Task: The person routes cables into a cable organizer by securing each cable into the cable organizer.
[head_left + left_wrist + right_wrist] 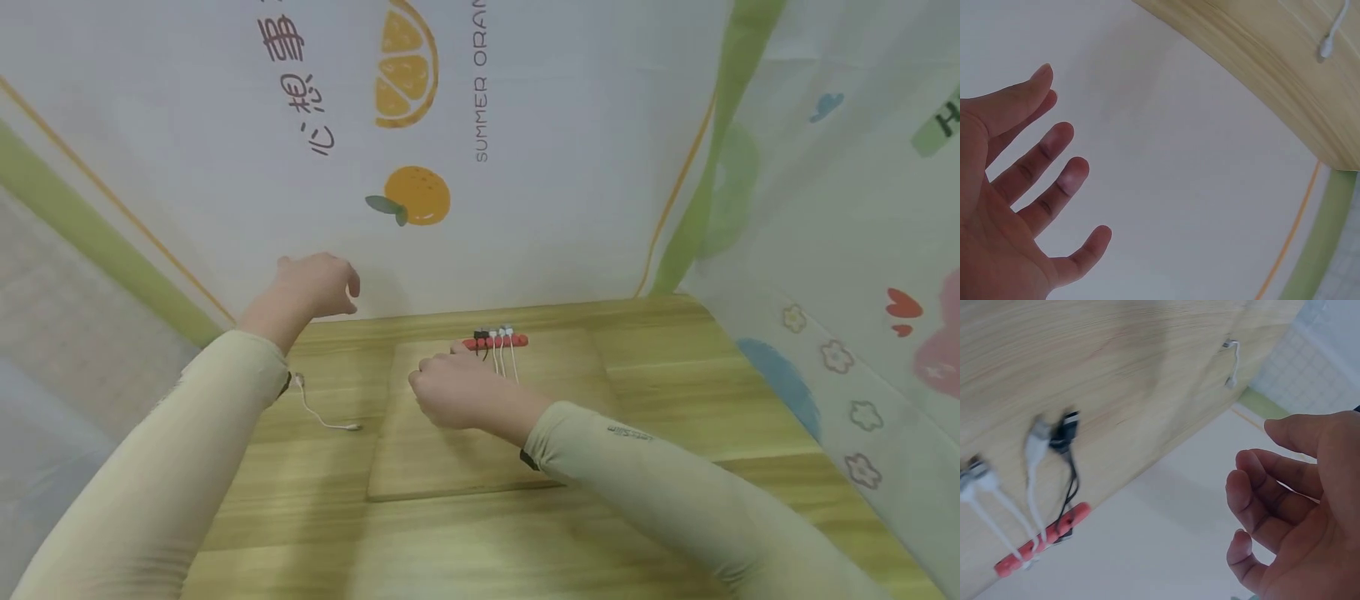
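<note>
My left hand (318, 283) is raised near the back wall with its fingers apart and bent a little, holding nothing. Over the wooden board hovers my right hand (459, 390), loosely curled; the right wrist view shows nothing in its fingers. Just behind it, a red cable holder (522, 340) lies along the board's far edge. White cables (514, 367) and black cables (1067, 428) sit in its slots, their USB plugs hanging toward the near side. A short loose white cable (322, 422) lies on the table to the left, below my left hand.
The thin wooden board (442, 467) rests on a wood-grain table (300, 517). A white printed curtain (540, 208) rises behind the table's back edge, and another patterned sheet (817, 250) stands along the right side.
</note>
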Demonstrator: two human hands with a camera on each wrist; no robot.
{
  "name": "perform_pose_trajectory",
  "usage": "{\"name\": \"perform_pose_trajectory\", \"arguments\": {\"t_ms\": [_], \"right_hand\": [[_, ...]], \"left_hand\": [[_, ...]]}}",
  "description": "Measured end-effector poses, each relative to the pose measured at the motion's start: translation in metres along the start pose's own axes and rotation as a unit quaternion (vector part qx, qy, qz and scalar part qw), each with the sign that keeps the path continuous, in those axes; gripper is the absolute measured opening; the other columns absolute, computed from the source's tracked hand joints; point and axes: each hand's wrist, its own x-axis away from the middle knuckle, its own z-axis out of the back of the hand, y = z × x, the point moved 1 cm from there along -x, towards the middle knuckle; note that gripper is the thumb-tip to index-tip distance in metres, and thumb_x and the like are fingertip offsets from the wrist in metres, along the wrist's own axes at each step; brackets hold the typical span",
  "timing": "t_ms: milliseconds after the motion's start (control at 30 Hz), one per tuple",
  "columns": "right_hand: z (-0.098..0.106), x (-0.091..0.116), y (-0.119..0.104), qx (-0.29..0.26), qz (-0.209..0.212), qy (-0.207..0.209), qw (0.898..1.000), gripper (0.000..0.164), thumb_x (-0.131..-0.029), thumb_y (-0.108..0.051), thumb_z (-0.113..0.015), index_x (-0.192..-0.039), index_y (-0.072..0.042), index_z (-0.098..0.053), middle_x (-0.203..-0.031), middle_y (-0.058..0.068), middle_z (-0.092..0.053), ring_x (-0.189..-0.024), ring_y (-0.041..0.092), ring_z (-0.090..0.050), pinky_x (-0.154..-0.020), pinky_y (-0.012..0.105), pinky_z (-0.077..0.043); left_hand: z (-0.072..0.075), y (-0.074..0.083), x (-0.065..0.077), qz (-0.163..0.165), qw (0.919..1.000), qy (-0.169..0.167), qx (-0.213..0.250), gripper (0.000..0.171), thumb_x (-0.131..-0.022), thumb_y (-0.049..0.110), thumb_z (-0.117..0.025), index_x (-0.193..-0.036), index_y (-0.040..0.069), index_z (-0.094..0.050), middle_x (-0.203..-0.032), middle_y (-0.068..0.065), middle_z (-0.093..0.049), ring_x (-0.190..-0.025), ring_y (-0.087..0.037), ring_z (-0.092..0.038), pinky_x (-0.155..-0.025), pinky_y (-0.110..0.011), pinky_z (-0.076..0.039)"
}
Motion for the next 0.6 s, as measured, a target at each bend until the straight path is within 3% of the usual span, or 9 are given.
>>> {"name": "perform_pose_trajectory", "arguments": {"t_ms": [100, 233, 333, 500, 600], "right_hand": [[0.002, -0.008, -0.006, -0.005, -0.001, -0.01, 1.0, 0.021, -0.11, -0.025, -0.052, -0.109, -0.018, -0.072, -0.101, -0.005, -0.072, -0.088, 0.01, -0.063, -0.081, 0.035, -0.047], [0.003, -0.022, -0.017, -0.014, -0.006, -0.03, 0.999, 0.029, -0.111, -0.027, -0.05, -0.129, -0.019, -0.071, -0.124, -0.004, -0.074, -0.112, 0.012, -0.07, -0.098, 0.039, -0.052], [0.001, -0.034, -0.024, -0.012, -0.006, -0.031, 0.999, 0.031, -0.11, -0.028, -0.052, -0.134, -0.02, -0.069, -0.133, -0.005, -0.072, -0.124, 0.013, -0.069, -0.109, 0.043, -0.05], [0.0, -0.051, -0.036, -0.007, 0.0, -0.024, 1.0, 0.021, -0.108, -0.027, -0.056, -0.122, -0.025, -0.071, -0.121, -0.01, -0.073, -0.109, 0.008, -0.069, -0.095, 0.035, -0.049], [0.001, -0.059, -0.043, -0.017, 0.0, -0.032, 0.999, 0.018, -0.107, -0.025, -0.058, -0.118, -0.027, -0.071, -0.121, -0.011, -0.073, -0.108, 0.009, -0.068, -0.107, 0.04, -0.049]], "left_hand": [[-0.004, -0.01, 0.004, 0.007, 1.0, -0.005, 0.002, 0.031, -0.092, 0.02, -0.078, -0.121, 0.011, -0.076, -0.145, -0.023, -0.064, -0.138, -0.051, -0.055, -0.109, -0.092, -0.023], [-0.01, -0.024, 0.01, 0.02, 0.9997, -0.014, 0.008, 0.032, -0.092, 0.021, -0.078, -0.122, 0.009, -0.076, -0.146, -0.026, -0.062, -0.14, -0.054, -0.051, -0.109, -0.093, -0.023], [-0.017, -0.034, 0.015, 0.026, 0.9993, -0.027, 0.007, 0.033, -0.092, 0.022, -0.077, -0.122, 0.008, -0.075, -0.145, -0.028, -0.062, -0.138, -0.056, -0.052, -0.107, -0.093, -0.024], [-0.037, -0.052, 0.019, 0.028, 0.9986, -0.044, 0.008, 0.035, -0.093, 0.024, -0.077, -0.124, 0.007, -0.075, -0.143, -0.028, -0.064, -0.134, -0.06, -0.055, -0.106, -0.093, -0.026], [-0.048, -0.061, 0.022, 0.029, 0.9979, -0.056, 0.016, 0.037, -0.094, 0.023, -0.077, -0.125, 0.004, -0.074, -0.142, -0.03, -0.064, -0.133, -0.061, -0.055, -0.107, -0.092, -0.028]]}}
